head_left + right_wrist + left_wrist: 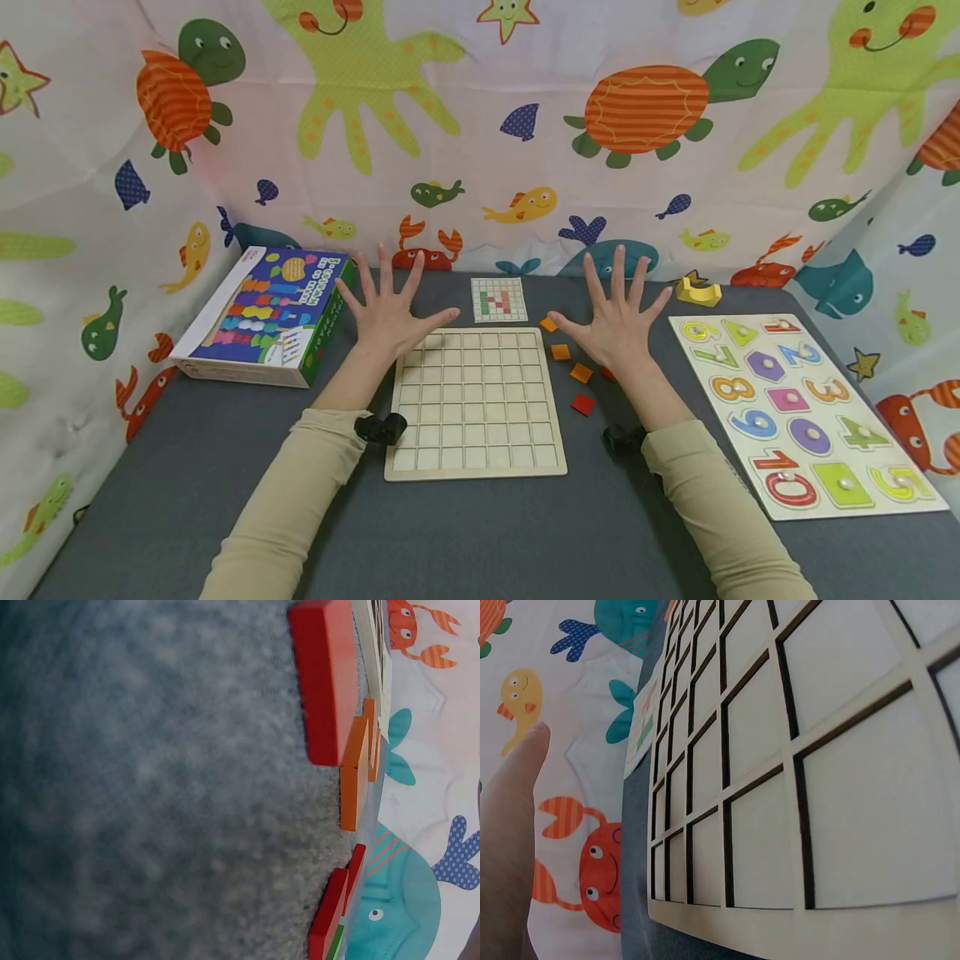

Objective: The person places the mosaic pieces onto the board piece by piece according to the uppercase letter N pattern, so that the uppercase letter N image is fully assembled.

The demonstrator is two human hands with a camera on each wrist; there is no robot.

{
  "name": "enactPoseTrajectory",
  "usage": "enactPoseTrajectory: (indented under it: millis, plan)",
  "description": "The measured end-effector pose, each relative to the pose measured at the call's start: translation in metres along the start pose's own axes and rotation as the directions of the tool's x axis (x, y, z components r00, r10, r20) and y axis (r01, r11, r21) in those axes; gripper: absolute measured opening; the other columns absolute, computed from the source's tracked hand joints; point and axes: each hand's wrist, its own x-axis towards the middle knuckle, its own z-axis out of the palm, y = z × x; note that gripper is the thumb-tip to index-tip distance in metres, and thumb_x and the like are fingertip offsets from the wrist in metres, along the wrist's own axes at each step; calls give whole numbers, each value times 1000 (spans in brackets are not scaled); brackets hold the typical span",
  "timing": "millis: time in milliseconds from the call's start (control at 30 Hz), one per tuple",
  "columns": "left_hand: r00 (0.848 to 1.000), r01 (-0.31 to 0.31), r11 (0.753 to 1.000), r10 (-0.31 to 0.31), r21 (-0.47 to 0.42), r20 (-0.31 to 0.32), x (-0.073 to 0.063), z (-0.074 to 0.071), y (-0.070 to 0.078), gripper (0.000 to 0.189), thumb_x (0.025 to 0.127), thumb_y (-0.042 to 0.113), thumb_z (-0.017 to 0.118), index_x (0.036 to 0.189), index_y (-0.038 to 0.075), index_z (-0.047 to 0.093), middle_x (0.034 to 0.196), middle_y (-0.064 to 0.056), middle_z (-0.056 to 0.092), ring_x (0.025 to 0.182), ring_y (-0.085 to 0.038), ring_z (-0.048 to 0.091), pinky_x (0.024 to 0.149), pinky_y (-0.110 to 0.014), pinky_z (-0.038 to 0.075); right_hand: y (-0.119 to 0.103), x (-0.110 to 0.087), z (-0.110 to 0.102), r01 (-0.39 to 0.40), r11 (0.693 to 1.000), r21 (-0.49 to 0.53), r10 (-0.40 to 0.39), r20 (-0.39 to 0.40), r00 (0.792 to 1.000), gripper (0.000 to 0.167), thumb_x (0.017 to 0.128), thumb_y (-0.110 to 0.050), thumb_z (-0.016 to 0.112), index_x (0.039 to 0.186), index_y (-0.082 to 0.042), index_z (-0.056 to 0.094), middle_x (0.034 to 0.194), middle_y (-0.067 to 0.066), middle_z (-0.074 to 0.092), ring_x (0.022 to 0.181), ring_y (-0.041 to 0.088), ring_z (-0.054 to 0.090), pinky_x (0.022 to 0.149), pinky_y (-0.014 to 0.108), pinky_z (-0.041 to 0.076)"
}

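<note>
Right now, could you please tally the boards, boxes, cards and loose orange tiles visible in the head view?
Boards: 2, the pale wooden grid board and the white number-and-shape puzzle board
Boxes: 1, the blue, green and white printed box
Cards: 1, the small white gridded card
Flat square orange tiles: 3
Total: 7

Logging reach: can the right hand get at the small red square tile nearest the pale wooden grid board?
Probably yes: the right hand looks empty, and nothing covers that red tile.
</note>
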Motion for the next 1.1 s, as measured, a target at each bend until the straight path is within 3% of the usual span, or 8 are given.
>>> enactPoseTrajectory:
  millis: [167, 267, 400, 500, 633, 767, 933, 1100]
  plan:
    - [1000, -3, 1000, 3, 13, 6, 0, -1, 0, 104, 76, 88, 40, 155, 40, -8, 150, -1, -42, 140, -40, -31, 99, -68, -24, 2, -2, 1, -5, 1000, 19, 4, 12, 1000, 107, 78, -84, 46, 156, -35, -10, 154, -4, -38, 137, 26, -39, 97, 73, -21]
    - [1000, -14, 1000, 14, 8, 5, -1, 0, -1, 105, 76, 88, 40, 156, 38, -5, 150, 0, -41, 140, -40, -30, 101, -68, -23, 1, -3, 1, -12, 998, 66, 10, 29, 1000, 105, 80, -82, 46, 157, -33, -5, 158, 1, -30, 142, 31, -31, 100, 75, -15]
    - [998, -61, 995, 63, -79, 30, -8, 2, -3, 105, 79, 85, 42, 157, 32, -5, 157, -3, -31, 144, -34, -24, 109, -64, -14, -2, -6, 1, -9, 974, 226, -12, 93, 996, 90, 89, -62, 56, 157, -13, 21, 160, 19, 7, 144, 42, 7, 109, 68, 13]
    - [989, -79, 969, 106, -236, 106, -24, 5, -5, 107, 84, 78, 47, 158, 20, -3, 162, -11, -11, 148, -33, -5, 115, -60, 3, -5, -8, 1, -9, 936, 353, -55, 171, 984, 64, 93, -38, 63, 140, 2, 47, 137, 26, 44, 122, 42, 43, 97, 57, 40]
    - [954, -53, 914, 165, -401, 250, -58, 10, -10, 112, 84, 72, 54, 157, 6, 1, 162, -17, 5, 147, -34, 10, 114, -56, 18, -10, -8, 3, -21, 921, 390, -81, 243, 967, 43, 92, -28, 67, 121, 3, 64, 108, 21, 62, 93, 33, 57, 79, 45, 49]
    - [906, -84, 900, 248, -429, 342, -92, 8, -19, 119, 80, 72, 61, 156, 4, -1, 162, -17, 2, 148, -34, 2, 115, -56, 14, -14, -3, 9, -59, 931, 360, -40, 261, 964, 42, 90, -33, 71, 114, 1, 67, 106, 18, 65, 93, 30, 59, 80, 43, 50]
    - [863, -161, 905, 323, -393, 389, -122, 2, -33, 127, 74, 74, 66, 156, 5, -2, 162, -16, -4, 148, -32, -5, 116, -55, 6, -16, 3, 13, -70, 939, 338, -24, 267, 963, 41, 89, -32, 72, 110, 2, 67, 105, 19, 64, 94, 32, 59, 82, 45, 50]
    - [826, -246, 891, 399, -382, 399, -137, -4, -46, 133, 67, 76, 70, 157, 8, 0, 162, -14, -5, 148, -30, -7, 116, -54, 3, -16, 3, 14, -75, 933, 352, -18, 255, 967, 33, 90, -29, 71, 105, 1, 69, 101, 18, 66, 91, 31, 61, 81, 43, 50]
